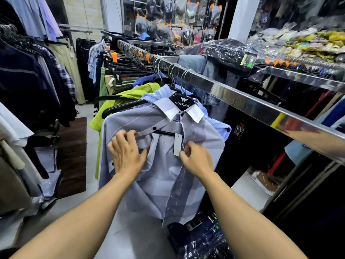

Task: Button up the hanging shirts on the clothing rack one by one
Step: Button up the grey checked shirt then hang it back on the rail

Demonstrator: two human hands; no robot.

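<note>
Presently we pinch the grey striped shirt [160, 165] plackets with left hand [127, 156] and right hand [196, 159]; collar button fastened, upper chest open.

1. Bagged caps [179, 21] hang on the back wall, above the far end of the denim jacket [205, 71].
2. Plastic-wrapped dark garments [225, 51] lie just right of that jacket.
3. Folded jeans in plastic [201, 238] are stacked on the floor well below it.
4. Beige trousers [69, 66] hang far left of it.
</note>
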